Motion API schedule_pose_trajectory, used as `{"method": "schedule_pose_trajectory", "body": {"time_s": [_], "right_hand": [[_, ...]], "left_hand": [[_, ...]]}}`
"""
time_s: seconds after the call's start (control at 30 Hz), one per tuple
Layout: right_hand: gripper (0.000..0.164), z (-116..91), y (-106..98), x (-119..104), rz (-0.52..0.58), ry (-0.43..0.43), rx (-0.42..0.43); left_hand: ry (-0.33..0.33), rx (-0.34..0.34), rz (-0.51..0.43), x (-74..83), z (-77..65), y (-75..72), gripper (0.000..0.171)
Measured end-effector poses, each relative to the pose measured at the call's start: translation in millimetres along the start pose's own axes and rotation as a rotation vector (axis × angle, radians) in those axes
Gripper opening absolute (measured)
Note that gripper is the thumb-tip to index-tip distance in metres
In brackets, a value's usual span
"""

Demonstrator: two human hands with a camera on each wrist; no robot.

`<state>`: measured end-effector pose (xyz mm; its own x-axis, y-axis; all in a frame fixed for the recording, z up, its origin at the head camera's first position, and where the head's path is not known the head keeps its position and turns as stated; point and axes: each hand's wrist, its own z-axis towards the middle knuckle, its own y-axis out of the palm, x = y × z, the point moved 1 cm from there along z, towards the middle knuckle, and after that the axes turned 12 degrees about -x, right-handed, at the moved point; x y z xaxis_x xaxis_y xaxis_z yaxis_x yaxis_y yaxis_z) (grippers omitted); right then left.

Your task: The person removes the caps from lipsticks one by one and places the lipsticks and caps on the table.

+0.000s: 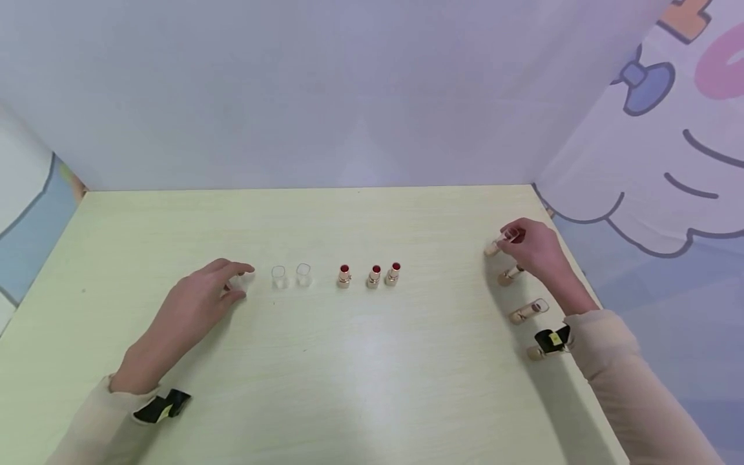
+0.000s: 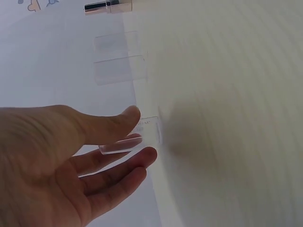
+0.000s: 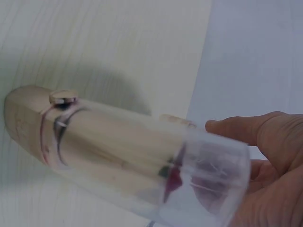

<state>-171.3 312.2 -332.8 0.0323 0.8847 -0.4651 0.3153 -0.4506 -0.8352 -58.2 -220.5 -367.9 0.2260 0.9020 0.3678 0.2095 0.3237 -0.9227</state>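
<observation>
My left hand [image 1: 200,297] is around a clear cap [image 2: 150,131] that stands at the left end of a row. Thumb and fingers lie spread on either side of it; contact is hard to make out. Two more clear caps [image 1: 279,277] stand to its right. Near the table's right edge, my right hand [image 1: 537,250] pinches the see-through top of a capped lipstick [image 1: 492,248], whose gold base points down. In the right wrist view, a closer capped lipstick [image 3: 113,151] hides part of that grip. Three uncapped red lipsticks [image 1: 345,278] stand mid-table.
Below my right hand, several lipsticks [image 1: 526,313] stand in a column along the table's right side, partly under the wrist and sleeve. The pale table [image 1: 325,374] meets a plain light backdrop [image 1: 325,97] at its far edge. A printed cloth [image 1: 651,155] hangs at right.
</observation>
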Motion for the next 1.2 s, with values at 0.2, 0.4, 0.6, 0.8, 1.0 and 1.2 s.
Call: {"method": "schedule_pose_trajectory", "body": {"time_s": [0.2, 0.4, 0.6, 0.8, 1.0, 1.2], "right_hand": [[0.032, -7, -4, -9, -0.028, -0.035, 0.029], [0.032, -19, -6, -22, -0.035, -0.065, 0.051], [0.031, -34, -4, -41, -0.034, -0.118, 0.070], [0.029, -51, -1, -64, -0.031, -0.173, 0.074], [0.027, -71, 1, -86, 0.010, -0.215, 0.034], [0.024, -89, 9, -107, 0.030, -0.277, -0.009]], "left_hand": [[0.010, 0.050, 0.036, 1.2, -8.7, -6.1, 0.045], [0.012, 0.117, 0.065, 3.9, -21.0, -15.5, 0.048], [0.056, 0.252, 0.112, 14.9, -30.1, -28.0, 0.049], [0.108, 0.345, 0.137, 34.2, -33.9, -36.8, 0.045], [0.207, 0.425, 0.142, 60.5, -33.6, -39.0, 0.039], [0.324, 0.447, 0.106, 84.0, -28.6, -30.4, 0.031]]}}
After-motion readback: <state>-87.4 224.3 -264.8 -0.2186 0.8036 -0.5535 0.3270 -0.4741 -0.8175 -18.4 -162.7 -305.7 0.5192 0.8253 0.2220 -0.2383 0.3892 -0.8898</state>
